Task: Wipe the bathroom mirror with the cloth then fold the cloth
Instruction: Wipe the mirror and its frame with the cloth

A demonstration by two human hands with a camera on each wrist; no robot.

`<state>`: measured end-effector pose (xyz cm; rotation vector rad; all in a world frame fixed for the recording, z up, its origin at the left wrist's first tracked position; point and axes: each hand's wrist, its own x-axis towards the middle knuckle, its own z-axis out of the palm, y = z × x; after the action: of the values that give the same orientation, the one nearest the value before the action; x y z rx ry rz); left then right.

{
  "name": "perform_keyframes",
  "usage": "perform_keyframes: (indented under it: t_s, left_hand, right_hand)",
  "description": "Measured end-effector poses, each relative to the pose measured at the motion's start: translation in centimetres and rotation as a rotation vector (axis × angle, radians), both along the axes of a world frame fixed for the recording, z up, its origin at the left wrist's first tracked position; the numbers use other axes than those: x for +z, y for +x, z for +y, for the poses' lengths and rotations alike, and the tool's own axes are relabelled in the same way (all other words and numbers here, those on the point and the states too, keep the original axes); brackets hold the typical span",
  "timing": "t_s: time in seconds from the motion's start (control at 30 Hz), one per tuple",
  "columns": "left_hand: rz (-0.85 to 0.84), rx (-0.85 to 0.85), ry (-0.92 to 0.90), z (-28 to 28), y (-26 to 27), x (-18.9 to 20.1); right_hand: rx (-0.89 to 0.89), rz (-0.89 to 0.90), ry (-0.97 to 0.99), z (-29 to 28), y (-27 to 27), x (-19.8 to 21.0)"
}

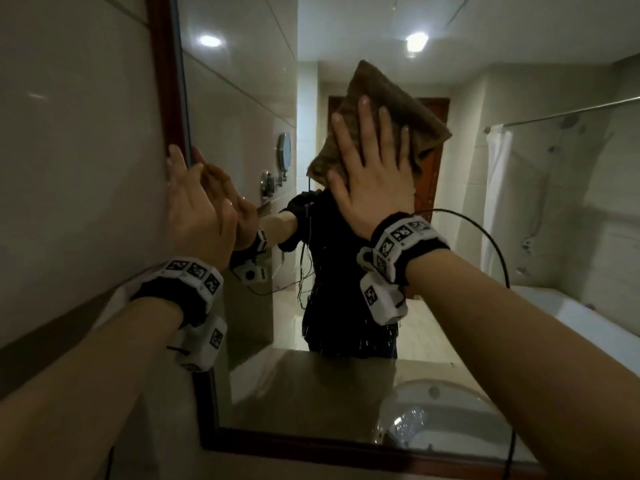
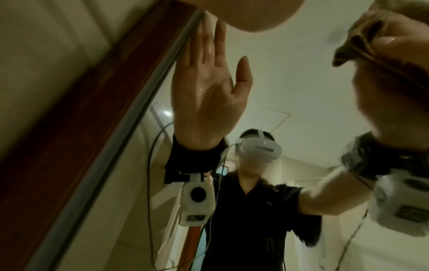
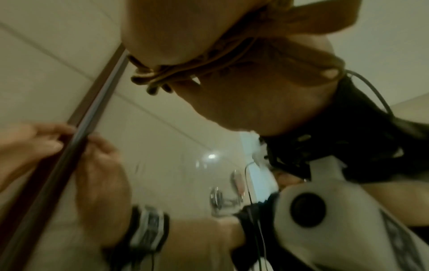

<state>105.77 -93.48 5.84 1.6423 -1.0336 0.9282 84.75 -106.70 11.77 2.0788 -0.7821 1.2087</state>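
Note:
A brown cloth (image 1: pixel 391 98) lies flat against the glass of the bathroom mirror (image 1: pixel 242 81), near its upper middle. My right hand (image 1: pixel 372 161) presses it there with the palm and spread, straight fingers. The right wrist view shows the cloth (image 3: pixel 209 60) bunched at its edge between my palm and the glass. My left hand (image 1: pixel 194 202) rests flat on the mirror's left side, fingers straight, fingertips beside the dark red wooden frame (image 1: pixel 169 81). It holds nothing. In the left wrist view the cloth's edge (image 2: pixel 348 49) shows at the upper right.
A tiled wall (image 1: pixel 69 133) runs left of the frame. The glass reflects a person in dark clothes, a white basin (image 1: pixel 433 410), a bathtub and a shower curtain (image 1: pixel 495 202). A black cable (image 1: pixel 485 237) loops from my right wrist.

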Motion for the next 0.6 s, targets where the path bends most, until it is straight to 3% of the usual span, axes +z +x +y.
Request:
perform_keyframes:
  t_s: [0.07,0.2,0.3,0.43,0.6]
  left_hand:
    - [-0.003,0.003,0.03,0.1,0.5,-2.3]
    - [0.189,-0.118,0.046,1.4,0.1,-5.2]
    - [0.204,-0.17,0.097,2.5,0.0,-7.2]
    - [0.242,-0.202,0.108,3.2,0.2,-7.7]
    - [0.374,-0.244,0.095,3.3,-0.1,-7.4]
  right_hand:
    - [0.026,0.099,0.011,0.4,0.3,-3.8]
    - [0.082,0.255,0.09,1.3,0.6,-13.4]
    - [0.086,0.337,0.125,1.8,0.5,-18.5]
    - [0.134,0.353,0.173,2.1,0.7,-17.6]
    - [0.105,0.214,0.125,2.5,4.2,-9.2]
